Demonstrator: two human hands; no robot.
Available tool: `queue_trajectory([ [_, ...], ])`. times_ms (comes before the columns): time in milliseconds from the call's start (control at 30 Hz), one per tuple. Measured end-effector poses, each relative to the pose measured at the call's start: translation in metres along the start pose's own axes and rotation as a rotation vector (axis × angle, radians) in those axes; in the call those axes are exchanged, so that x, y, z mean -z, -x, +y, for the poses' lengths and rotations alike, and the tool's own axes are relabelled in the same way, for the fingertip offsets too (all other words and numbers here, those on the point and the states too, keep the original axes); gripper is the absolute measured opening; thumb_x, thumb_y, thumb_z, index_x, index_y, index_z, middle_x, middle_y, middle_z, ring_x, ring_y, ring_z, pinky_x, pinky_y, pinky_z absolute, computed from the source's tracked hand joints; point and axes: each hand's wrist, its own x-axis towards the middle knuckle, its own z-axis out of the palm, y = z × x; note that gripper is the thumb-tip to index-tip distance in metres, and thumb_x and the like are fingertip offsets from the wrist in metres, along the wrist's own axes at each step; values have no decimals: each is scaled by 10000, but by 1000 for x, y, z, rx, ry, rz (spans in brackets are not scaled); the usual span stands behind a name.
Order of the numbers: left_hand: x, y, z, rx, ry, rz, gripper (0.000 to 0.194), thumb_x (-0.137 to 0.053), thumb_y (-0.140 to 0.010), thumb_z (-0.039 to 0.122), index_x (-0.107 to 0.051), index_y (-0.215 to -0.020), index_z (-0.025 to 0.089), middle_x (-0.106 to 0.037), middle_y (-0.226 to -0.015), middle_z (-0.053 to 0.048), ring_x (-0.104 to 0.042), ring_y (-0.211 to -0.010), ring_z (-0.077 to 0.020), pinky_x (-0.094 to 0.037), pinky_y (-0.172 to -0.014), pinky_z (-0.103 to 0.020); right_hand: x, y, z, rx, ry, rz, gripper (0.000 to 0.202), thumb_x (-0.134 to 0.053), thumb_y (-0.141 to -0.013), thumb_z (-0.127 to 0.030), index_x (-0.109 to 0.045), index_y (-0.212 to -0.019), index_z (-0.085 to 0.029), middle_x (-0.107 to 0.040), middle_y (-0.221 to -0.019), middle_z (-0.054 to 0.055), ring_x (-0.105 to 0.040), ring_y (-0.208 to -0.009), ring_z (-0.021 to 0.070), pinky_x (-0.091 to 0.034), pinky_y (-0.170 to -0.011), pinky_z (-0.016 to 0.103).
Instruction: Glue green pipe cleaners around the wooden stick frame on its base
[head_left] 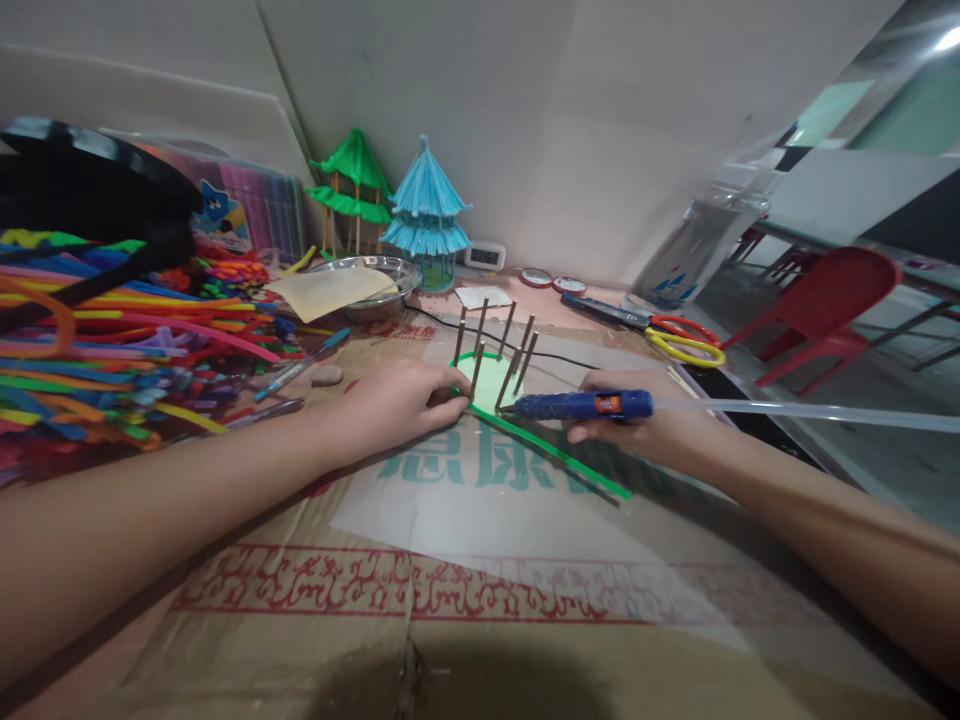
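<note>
A pale green round base [487, 378] with several upright brown sticks around its edge stands on the cardboard. A bright green pipe cleaner [559, 455] runs along the base's rim, its loose end stretching toward the lower right. My left hand [409, 400] pinches the pipe cleaner against the base's left front edge. In my right hand [637, 405] is a blue hot glue gun [585, 404], a clear glue stick [817, 412] trailing out of its back. Its nozzle points left, close to the foot of a front stick; whether it touches is unclear.
Colourful pipe cleaners [112, 350] pile up at left. Behind are a green pagoda model [352, 195], a blue pagoda model [426, 205], a metal bowl [375, 270] and a small digital clock [484, 256]. Scissors [682, 340] and a clear bottle [694, 245] sit at right.
</note>
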Motion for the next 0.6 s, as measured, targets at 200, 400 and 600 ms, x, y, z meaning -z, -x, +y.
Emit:
queue_trajectory([
  [200, 0, 1, 1, 10, 16, -7, 232, -539, -913, 329, -725, -965, 200, -714, -765, -18, -601, -655, -153, -347, -601, -254, 6, 0, 4, 39, -136, -22, 376, -743, -735, -569, -614, -709, -217, -562, -588, 1, -501, -552, 155, -334, -485, 278],
  [400, 0, -1, 1, 41, 34, -40, 244, -525, -916, 345, -721, -967, 210, -715, -777, -16, -605, -667, -156, -345, -602, -253, 11, -15, 43, 130, -589, 72, 477, -628, -817, -669, -676, -791, -195, -678, -743, 62, -640, -702, 201, -494, -634, 315],
  [600, -3, 3, -1, 6, 23, -39, 293, -472, -923, 381, -723, -956, 235, -737, -801, -16, -653, -691, -176, -412, -627, -258, 20, -82, 53, -56, -782, 291, 446, -673, -796, -628, -688, -851, -185, -726, -866, 68, -665, -742, 166, -534, -723, 287],
])
